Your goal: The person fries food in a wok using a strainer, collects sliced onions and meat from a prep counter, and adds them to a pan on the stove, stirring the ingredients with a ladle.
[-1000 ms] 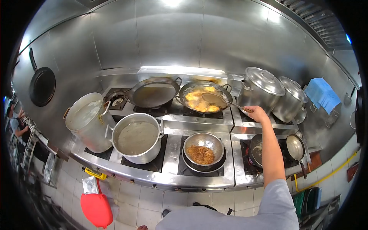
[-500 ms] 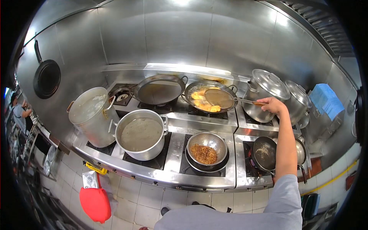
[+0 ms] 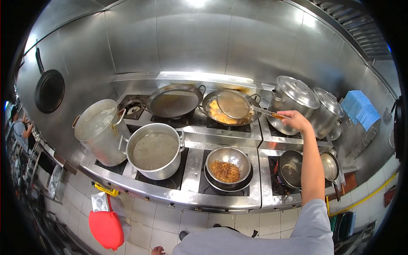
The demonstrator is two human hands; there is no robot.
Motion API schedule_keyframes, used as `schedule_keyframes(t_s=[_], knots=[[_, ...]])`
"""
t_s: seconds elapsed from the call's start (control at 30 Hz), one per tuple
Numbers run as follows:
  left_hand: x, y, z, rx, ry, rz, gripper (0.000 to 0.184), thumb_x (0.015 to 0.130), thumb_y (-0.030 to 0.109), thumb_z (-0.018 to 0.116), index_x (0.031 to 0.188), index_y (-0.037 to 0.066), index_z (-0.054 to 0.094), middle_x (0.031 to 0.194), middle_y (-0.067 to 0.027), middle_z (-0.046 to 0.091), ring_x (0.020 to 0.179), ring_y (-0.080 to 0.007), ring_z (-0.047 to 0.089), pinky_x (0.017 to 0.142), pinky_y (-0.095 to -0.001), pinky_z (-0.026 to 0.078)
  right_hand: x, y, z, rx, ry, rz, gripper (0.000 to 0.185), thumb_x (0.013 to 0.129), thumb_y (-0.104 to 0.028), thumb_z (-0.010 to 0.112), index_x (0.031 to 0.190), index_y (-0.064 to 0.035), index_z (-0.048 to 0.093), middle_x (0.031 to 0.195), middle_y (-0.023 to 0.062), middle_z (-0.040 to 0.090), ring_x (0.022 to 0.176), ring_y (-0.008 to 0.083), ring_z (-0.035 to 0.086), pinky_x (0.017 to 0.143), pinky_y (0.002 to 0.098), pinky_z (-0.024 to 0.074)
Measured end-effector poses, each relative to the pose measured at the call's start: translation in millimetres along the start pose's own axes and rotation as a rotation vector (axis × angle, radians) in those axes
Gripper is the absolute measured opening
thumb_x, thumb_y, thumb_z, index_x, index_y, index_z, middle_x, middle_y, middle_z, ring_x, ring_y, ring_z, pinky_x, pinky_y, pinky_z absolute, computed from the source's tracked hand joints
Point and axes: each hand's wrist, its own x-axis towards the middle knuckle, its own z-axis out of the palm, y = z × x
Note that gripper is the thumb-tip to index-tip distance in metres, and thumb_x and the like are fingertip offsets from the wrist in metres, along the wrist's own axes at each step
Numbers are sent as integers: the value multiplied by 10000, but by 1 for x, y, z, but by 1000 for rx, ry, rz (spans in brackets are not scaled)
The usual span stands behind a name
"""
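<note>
My right hand [image 3: 296, 120] is closed around the wooden handle of a round wire-mesh strainer [image 3: 233, 104]. The strainer's mesh is held over the back wok [image 3: 205, 98], where yellow-golden pieces of food [image 3: 221, 115] sit in bubbling oil. The mesh hides part of the food, and I cannot tell whether it touches the oil. Only a small piece of my left hand [image 3: 157, 250] shows at the bottom edge, low beside my body; how its fingers are set is not clear.
Left of it stands another wok [image 3: 174, 103] with liquid. Nearer are a tall pot [image 3: 97, 131], a wide pot [image 3: 155, 151] and a perforated bowl [image 3: 240, 159] of browned bits. Lidded pots [image 3: 297, 95] stand right. A frying pan [image 3: 290, 165] lies below my right arm. Far left, a person [image 3: 21, 129] stands.
The strainer has shifted left and up, with its mesh now higher over the wok's back. My right hand moved slightly left with it. A bit more of my left hand shows.
</note>
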Motion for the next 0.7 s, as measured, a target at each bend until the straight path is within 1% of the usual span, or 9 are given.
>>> schedule_keyframes(t_s=[0.03,0.1,0.13,0.2,0.23,0.37,0.43,0.53,0.7], knots=[[6,3,1,-49,26,-47,313,872,221,539,1141,64,513,990,-121,618,718,-279,625,560,-403,516,-1,3,2,0,-2,-1,447,785,-8,589,1218,-119,607,774,-69,574,605,34,415,554,198,372],[8,-2,0,-41,11,-67,303,869,216,530,1133,67,516,975,-120,615,707,-274,620,556,-407,517,-2,7,5,-25,-31,41,459,780,7,617,1223,-113,601,890,-19,646,758,71,521,755,230,438],[8,-5,0,-30,-5,-87,294,867,211,520,1125,70,519,960,-119,612,696,-269,615,552,-411,518,-2,11,7,-25,-32,39,459,780,7,617,1223,-113,601,890,-19,646,758,71,521,755,230,438],[-6,-20,-1,-4,-2,-92,359,889,278,503,1163,46,520,1012,-130,608,794,-274,616,604,-398,529,-1,21,12,28,-17,77,455,778,5,620,1218,-107,603,905,-12,654,750,71,524,737,231,440],[-11,-25,-1,23,0,-96,435,911,344,486,1201,23,522,1065,-141,605,892,-278,617,656,-385,540,0,23,16,-5,22,34,430,789,5,582,1211,-71,601,792,-61,594,648,42,449,616,211,398],[-19,-40,-8,39,-32,52,434,923,305,473,1183,-40,520,1063,-181,601,897,-295,617,687,-395,553,-3,20,22,20,57,84,415,811,-10,578,1225,-35,579,724,-35,579,618,49,452,590,211,392],[-24,-40,-9,89,-8,39,440,937,282,455,1173,-86,508,1062,-218,595,898,-304,618,707,-398,561,-4,15,26,73,102,118,428,811,-29,585,1237,-13,556,749,29,617,607,95,498,615,245,436],[-28,-36,-8,88,31,33,451,943,297,448,1173,-87,508,1055,-228,594,883,-302,621,715,-393,560,-4,-3,30,129,104,289,419,818,-46,578,1236,-15,555,723,32,612,566,91,497,564,247,423],[-27,-19,-10,56,-19,48,458,932,333,460,1220,-23,494,1090,-188,590,892,-297,617,683,-383,545,15,17,43,70,107,226,378,821,-67,574,1193,-6,586,725,42,619,547,86,508,539,256,422]])
